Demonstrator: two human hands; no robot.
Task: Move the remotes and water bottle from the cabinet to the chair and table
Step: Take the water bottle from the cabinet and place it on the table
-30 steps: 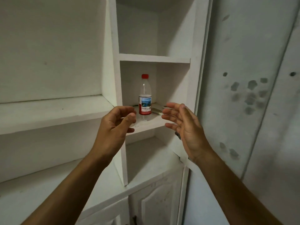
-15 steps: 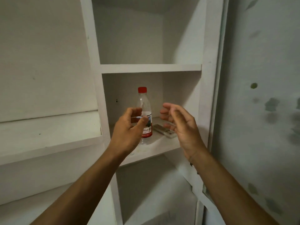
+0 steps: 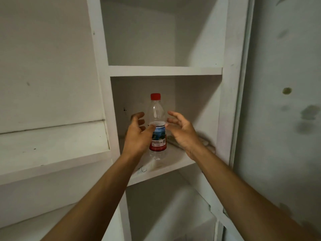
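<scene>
A clear water bottle (image 3: pixel 156 117) with a red cap and a red-and-blue label stands upright on the middle shelf (image 3: pixel 166 164) of the white cabinet. My left hand (image 3: pixel 138 134) is open just left of the bottle, its thumb close to the label. My right hand (image 3: pixel 180 131) is open just right of the bottle, fingers spread. Behind my right hand a pale remote (image 3: pixel 205 142) lies on the shelf, blurred and mostly hidden. Neither hand grips anything.
The cabinet has an upper shelf (image 3: pixel 165 70) above the bottle and a lower compartment (image 3: pixel 166 206) beneath. A wide white ledge (image 3: pixel 52 146) runs to the left. A stained grey wall (image 3: pixel 286 119) stands at the right.
Both hands have reached further into the middle compartment and now flank the bottle. The view has moved closer to the cabinet.
</scene>
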